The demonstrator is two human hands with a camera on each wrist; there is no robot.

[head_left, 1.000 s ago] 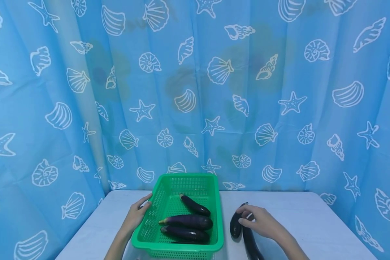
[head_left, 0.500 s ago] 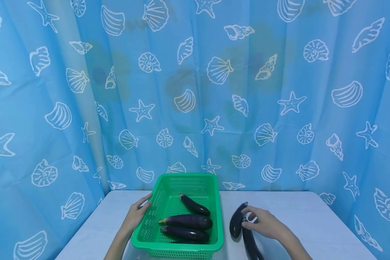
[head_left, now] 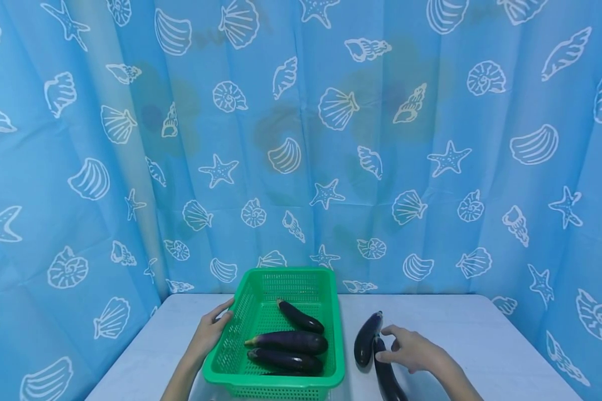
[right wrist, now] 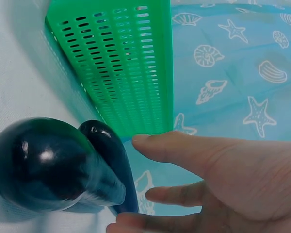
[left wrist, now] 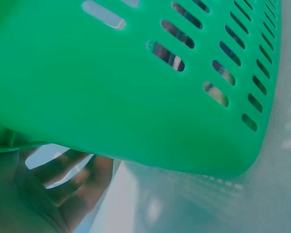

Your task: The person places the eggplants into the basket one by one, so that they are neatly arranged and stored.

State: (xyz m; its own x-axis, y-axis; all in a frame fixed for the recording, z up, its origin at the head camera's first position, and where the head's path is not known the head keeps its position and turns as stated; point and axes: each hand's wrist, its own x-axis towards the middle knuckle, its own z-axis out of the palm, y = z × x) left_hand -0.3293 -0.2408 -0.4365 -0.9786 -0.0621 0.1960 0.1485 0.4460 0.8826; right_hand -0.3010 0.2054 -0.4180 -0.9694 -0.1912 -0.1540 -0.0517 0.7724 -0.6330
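Note:
In the head view, my left hand (head_left: 208, 334) holds the left rim of a green perforated plastic basket (head_left: 276, 381). The left wrist view shows its fingers (left wrist: 94, 182) below the rim, outside the basket wall; the thumb is hidden there. To the basket's right lie two glossy dark eggplants, a farther one (head_left: 367, 341) and a nearer one (head_left: 387, 376), their ends meeting. Over the nearer eggplant's top end hovers my right hand (head_left: 413, 350), thumb and fingers apart around air. From the right wrist, the nearer eggplant's round end (right wrist: 43, 162) looms large.
Inside the basket lie an eggplant at the back (head_left: 301, 317), a thicker one (head_left: 291, 341) in the middle, another (head_left: 287, 361) before it, and a sliver of one by the front wall. A white-covered table (head_left: 461, 328) bears everything. A blue shell-print curtain (head_left: 301, 167) hangs behind.
My right hand has drawn back slightly to the right and nearer, off the farther eggplant to the nearer one's top end, its fingers spreading. My left hand and the basket stay put.

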